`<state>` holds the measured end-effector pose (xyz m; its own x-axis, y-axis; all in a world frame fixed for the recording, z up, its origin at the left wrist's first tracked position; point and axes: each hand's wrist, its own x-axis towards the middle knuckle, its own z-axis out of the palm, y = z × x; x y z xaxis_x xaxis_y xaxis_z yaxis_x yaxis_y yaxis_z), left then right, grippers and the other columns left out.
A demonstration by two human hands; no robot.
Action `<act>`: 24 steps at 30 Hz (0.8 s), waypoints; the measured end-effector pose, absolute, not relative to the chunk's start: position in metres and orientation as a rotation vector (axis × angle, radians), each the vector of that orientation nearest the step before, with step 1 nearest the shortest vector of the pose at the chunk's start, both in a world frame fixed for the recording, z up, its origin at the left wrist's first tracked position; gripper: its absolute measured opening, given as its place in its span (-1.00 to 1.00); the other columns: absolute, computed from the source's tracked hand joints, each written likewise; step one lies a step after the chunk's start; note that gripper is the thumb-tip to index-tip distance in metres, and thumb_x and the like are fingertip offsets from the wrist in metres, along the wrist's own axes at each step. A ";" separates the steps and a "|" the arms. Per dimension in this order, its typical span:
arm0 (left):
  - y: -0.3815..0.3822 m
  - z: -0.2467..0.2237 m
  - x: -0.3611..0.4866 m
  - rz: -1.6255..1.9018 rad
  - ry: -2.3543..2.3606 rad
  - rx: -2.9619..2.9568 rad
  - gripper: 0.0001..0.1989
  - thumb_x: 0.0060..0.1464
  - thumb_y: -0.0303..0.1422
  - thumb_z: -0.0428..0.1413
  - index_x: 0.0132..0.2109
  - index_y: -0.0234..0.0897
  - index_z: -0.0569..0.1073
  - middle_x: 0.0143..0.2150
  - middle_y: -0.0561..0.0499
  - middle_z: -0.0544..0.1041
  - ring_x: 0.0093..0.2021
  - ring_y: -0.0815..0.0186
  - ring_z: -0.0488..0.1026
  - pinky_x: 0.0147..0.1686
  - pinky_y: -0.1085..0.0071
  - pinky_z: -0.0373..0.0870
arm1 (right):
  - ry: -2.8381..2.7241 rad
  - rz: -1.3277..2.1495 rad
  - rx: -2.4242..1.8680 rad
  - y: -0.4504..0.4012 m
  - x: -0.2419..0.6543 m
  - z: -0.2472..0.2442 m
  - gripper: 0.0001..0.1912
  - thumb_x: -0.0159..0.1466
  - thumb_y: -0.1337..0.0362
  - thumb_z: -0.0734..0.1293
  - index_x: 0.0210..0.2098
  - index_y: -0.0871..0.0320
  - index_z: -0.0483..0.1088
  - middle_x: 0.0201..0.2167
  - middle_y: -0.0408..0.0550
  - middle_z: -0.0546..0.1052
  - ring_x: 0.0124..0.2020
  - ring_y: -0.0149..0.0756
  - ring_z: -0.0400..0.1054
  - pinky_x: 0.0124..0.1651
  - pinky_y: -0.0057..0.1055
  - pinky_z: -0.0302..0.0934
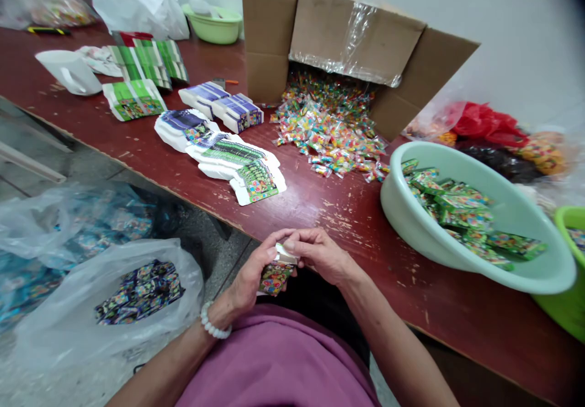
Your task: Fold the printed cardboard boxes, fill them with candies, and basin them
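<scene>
Close to my lap, at the table's front edge, my left hand (253, 271) is closed round a small printed candy box (275, 278) with a colourful front. My right hand (320, 252) pinches the white flap at the top of the same box, thumb on top; its other fingers are partly hidden behind. Beyond my hands a fanned row of flat green and purple cartons (258, 181) lies on the table. Wrapped candies (315, 128) spill out of a cardboard box (351, 35) lying on its side.
A pale green basin (397, 206) with several green candy boxes stands at the right. Bundled green cartons (134, 98), bundled purple cartons (240, 113) and a white mug (70, 73) are at the left. On the floor, a plastic bag (183, 273) holds dark packs.
</scene>
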<state>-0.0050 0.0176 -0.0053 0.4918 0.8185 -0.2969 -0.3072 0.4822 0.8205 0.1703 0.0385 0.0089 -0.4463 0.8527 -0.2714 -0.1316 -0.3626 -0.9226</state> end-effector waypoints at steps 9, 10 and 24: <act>0.019 -0.003 -0.009 0.779 0.821 0.893 -0.43 0.25 -0.07 0.06 0.32 -0.17 0.29 0.05 -0.11 0.54 -0.18 0.21 0.53 -0.24 0.39 0.46 | -1.344 1.768 -1.043 0.035 0.173 0.021 -0.61 0.22 -0.03 0.43 -0.43 0.21 0.48 -0.55 -0.21 0.42 -0.53 -0.49 0.21 -0.40 -0.50 0.10; 0.019 -0.003 -0.009 0.762 0.817 0.890 -0.41 0.26 -0.05 0.05 0.34 -0.16 0.25 0.04 -0.11 0.55 -0.21 0.22 0.53 -0.26 0.39 0.45 | -1.359 1.768 -1.032 0.034 0.175 0.020 -0.61 0.23 -0.03 0.42 -0.41 0.21 0.49 -0.53 -0.20 0.44 -0.51 -0.48 0.23 -0.38 -0.49 0.12; 0.015 -0.005 -0.002 0.849 0.778 0.837 -0.50 0.29 -0.04 0.01 0.20 -0.23 0.46 0.20 -0.11 0.50 0.21 0.06 0.38 0.15 0.26 0.32 | -1.750 1.041 -1.079 0.018 0.162 0.021 -0.84 0.34 0.28 0.35 -0.31 0.12 0.58 -0.28 -0.04 0.62 -0.25 -0.31 0.49 -0.12 -0.39 0.30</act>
